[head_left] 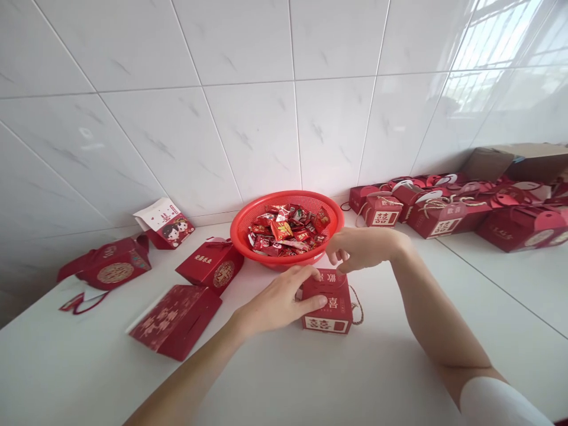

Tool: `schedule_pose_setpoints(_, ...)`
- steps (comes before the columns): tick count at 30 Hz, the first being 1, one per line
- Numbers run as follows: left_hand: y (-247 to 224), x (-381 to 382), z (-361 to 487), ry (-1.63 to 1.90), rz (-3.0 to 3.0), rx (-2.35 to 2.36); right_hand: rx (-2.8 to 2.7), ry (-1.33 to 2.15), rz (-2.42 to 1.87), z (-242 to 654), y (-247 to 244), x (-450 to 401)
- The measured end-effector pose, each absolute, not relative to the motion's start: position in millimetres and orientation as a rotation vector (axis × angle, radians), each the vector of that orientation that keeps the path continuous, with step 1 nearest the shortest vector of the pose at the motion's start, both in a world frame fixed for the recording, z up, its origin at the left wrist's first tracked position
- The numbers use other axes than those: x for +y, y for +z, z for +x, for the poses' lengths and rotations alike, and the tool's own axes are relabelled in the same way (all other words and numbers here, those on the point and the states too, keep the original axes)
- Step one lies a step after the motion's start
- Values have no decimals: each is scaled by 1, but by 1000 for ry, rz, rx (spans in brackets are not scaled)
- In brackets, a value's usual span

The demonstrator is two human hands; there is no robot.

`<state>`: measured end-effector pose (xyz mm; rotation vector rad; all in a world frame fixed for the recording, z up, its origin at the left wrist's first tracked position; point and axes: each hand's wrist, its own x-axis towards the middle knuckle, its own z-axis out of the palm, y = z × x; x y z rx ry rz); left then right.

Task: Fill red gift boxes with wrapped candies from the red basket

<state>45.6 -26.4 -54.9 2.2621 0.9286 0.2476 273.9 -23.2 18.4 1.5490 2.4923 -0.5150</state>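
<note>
A small red gift box (327,302) with Chinese characters and a twisted cord handle lies on the white table in front of me. My left hand (284,299) grips it from the left, thumb on the upper face and fingers toward its far edge. Over the box's far right corner hovers my right hand (359,248), its fingers loosely bent downward with gaps between them and nothing visible in them. Whether those fingertips touch the box I cannot tell. Just behind both hands stands a red plastic basket (237,234) of wrapped sweets (288,229).
On the left stand several red boxes, among them a patterned one (175,319), one with a gold emblem (210,266) and a white-flapped one (166,225). Many more red gift boxes (444,216) crowd the right, near a brown carton (523,160). A tiled wall (248,136) bounds the back.
</note>
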Motion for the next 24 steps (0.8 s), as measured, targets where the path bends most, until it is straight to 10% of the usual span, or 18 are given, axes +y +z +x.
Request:
schedule_pose_setpoints(11,-38,-33,31,121,2274,1150,2447,-576,1448,263,10,-13)
schedule_pose_setpoints(24,-39,-34,36,121,2272,1170,2435,-1736,952,308,-49,19)
